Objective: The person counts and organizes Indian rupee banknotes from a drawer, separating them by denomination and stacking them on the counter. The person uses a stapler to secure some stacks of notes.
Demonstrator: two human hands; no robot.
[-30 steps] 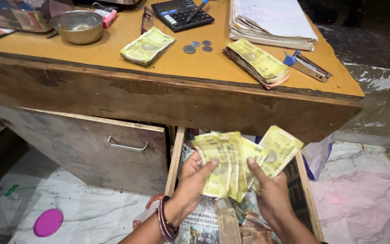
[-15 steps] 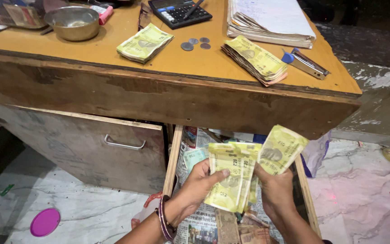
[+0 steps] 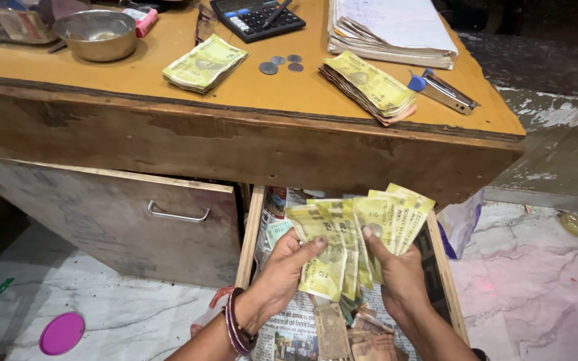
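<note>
Both hands hold one fan of yellow-green banknotes (image 3: 352,234) over the open drawer (image 3: 249,234): the left hand (image 3: 289,271) grips the lower left of the fan with its thumb across a note, and the right hand (image 3: 396,271) clamps the right side, thumb pressed on the top note. Since a moment ago the fan has closed up somewhat and sunk nearer the drawer, the notes overlapping more tightly (so the counting or sorting looks to be moving along, as I judge it). Below the hands, the drawer is lined with newspaper (image 3: 296,334) and holds brownish notes (image 3: 332,331). Above and beyond the hands, the tabletop (image 3: 135,77) carries two more note stacks (image 3: 203,63) (image 3: 369,85), three coins (image 3: 279,63), a calculator (image 3: 257,17), a steel bowl (image 3: 96,33) and a paper pile (image 3: 393,27).
</note>
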